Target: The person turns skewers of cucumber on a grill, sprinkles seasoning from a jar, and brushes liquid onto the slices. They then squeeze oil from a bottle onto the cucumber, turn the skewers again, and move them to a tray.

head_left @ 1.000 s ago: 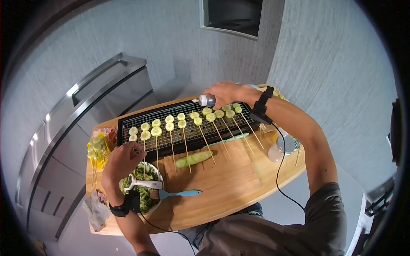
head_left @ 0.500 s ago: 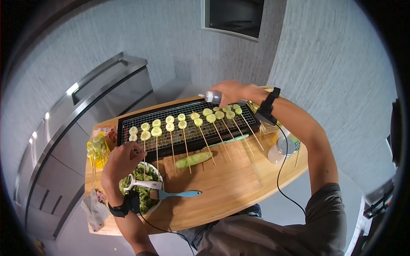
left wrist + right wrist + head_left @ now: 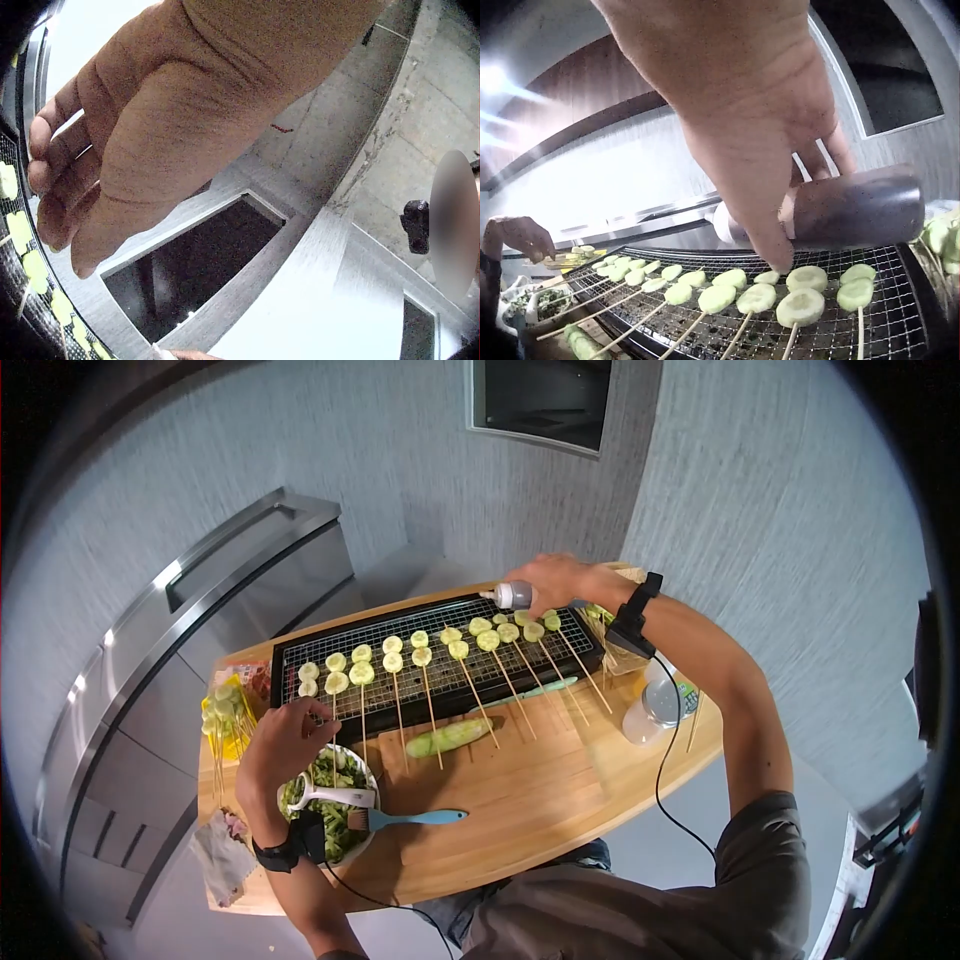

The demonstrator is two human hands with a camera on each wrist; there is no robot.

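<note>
Grey walls point(image 3: 770, 510) back a wooden table point(image 3: 520, 790); head view: right hand point(image 3: 555, 582) holds a squeeze bottle point(image 3: 515, 596) above the grill mesh point(image 3: 440, 610). Left wrist: left hand point(image 3: 150, 142) empty, fingers loosely bent. Right wrist: fingers clamp the bottle, probably light, pliable; best gripped mid-body.

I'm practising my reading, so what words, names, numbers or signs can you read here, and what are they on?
None can be read in any view.
White peeler: a tiny mark on its handle, too small to read.
Green patch by the jar: too small and blurred to read.
Bottle: no readable words.
</note>
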